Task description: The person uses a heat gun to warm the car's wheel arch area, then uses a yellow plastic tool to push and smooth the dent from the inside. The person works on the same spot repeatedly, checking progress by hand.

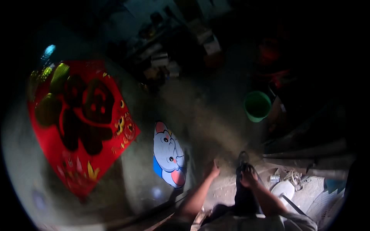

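My left hand [212, 169] hangs over the floor with its fingers drawn together. Whether it holds anything small is too blurred to make out. To its right, my right hand [249, 177] is over my dark-clothed leg [245, 198], close behind a dark shoe [243, 157]. Dim light and blur hide the right fingers, and I cannot tell if that hand touches the leg. Left of my left hand, a cartoon elephant picture [165, 149] in pale blue, with pink ears, is on the grey wall.
A large red diamond-shaped decoration [46, 134] with a dark character covers the wall at left. A green bucket [257, 106] stands ahead on the right. Boxes and clutter [160, 61] lie in the dark beyond. Near my right arm are a white round object [283, 190] and coiled cord [295, 179].
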Motion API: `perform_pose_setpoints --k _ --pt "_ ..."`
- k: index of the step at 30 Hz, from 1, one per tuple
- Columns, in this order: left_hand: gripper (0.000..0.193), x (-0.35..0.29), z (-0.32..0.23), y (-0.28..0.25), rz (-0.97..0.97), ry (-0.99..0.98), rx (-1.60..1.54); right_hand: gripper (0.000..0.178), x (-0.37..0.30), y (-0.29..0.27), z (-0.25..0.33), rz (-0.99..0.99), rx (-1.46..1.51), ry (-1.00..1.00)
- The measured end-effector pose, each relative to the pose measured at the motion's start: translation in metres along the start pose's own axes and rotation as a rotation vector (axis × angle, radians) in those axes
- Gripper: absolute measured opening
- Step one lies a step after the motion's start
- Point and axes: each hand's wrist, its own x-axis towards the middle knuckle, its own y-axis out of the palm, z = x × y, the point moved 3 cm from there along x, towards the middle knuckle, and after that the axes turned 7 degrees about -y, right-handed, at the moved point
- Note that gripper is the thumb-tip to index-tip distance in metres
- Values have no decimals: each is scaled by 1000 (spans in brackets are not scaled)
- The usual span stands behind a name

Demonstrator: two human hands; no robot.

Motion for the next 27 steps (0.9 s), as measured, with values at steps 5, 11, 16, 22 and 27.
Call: perform_pose_setpoints --k 5,11,16,22,27 --pt "44 127 7 -138 148 -157 -10 45 106 72 -125 -45 -161 -383" --pt "32 110 64 -201 343 -374 306 43 133 -77 -142 573 109 -86" --pt "31 123 59 -217 623 -374 300 35 260 -172 -209 562 -61 -215" --pt "36 199 59 -198 687 -389 -70 21 408 -311 -271 175 -314 -157" --pt "33 291 75 -225 697 -590 -410 18 557 -380 -179 209 556 355"
